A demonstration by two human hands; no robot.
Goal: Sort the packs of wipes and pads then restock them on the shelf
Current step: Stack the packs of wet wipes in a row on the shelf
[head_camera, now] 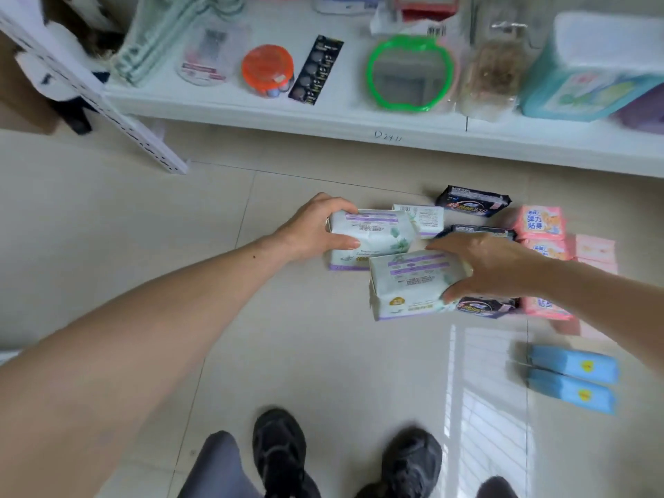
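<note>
The left hand (pixel 316 228) gripped one white-and-lilac pack (pixel 370 233) by its end, fingers curled over the far edge and thumb pressed along the near side, holding it over another pack of the same print (pixel 346 262) on the tiled floor (pixel 179 246). The right hand (pixel 492 264) held a second white-and-lilac pack (pixel 413 285), fingers spread across its top and thumb tucked under the near edge. A further white pack (pixel 424 219) lay just behind them. Beside the right hand sat dark navy packs (pixel 474 201), one partly hidden under the wrist, and to their right a cluster of pink packs (pixel 540 222); how many were stacked there was hard to tell, since the arm covered some. Two blue packs (pixel 575 379) lay side by side nearer the person, well apart from the rest. Above, the white shelf (pixel 323 116) carried a green-rimmed mirror (pixel 409 75), an orange-lidded jar (pixel 267 70) and a large teal pack (pixel 589 73). Two dark shoes (pixel 280 458) showed at the bottom.
</note>
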